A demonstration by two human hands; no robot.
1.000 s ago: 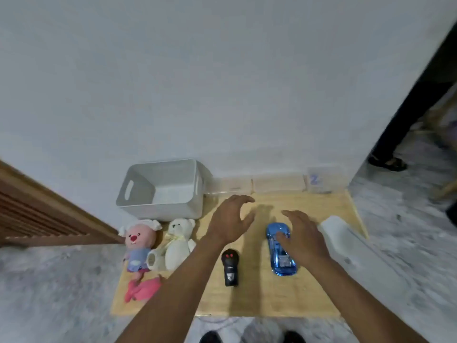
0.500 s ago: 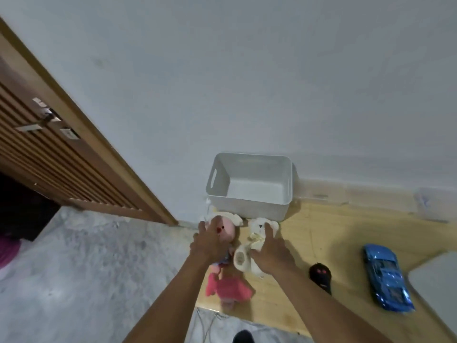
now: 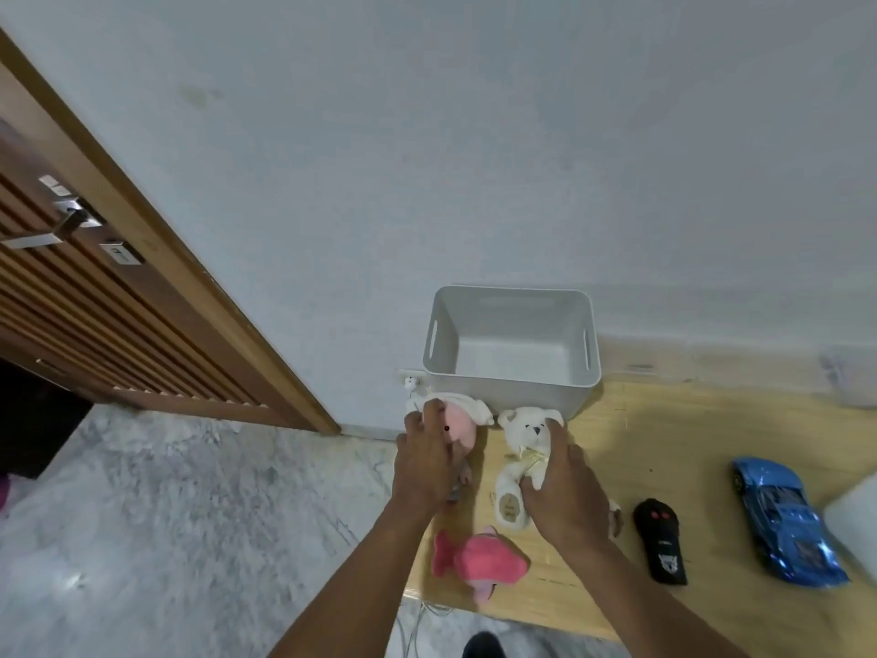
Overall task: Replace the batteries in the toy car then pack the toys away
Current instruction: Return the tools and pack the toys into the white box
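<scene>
Head view: left hand (image 3: 424, 460) on pink doll (image 3: 459, 422), right hand (image 3: 563, 491) on white bear (image 3: 527, 432).

Left hand (image 3: 424, 460) covers most of the pink doll (image 3: 459, 427); only part of the head and white cap show, grip not resolvable. Right hand (image 3: 563, 491) hides the bear (image 3: 526, 434) torso and far leg; finger closure unclear. White object (image 3: 854, 520) right of the right hand is cut by the frame edge, identity unknown. Clear box (image 3: 849, 379) far right, by the wall: blurred, contents unreadable. Remote (image 3: 660, 541) markings too small to read. Counter (image 3: 664, 444) runs out of frame right.
</scene>
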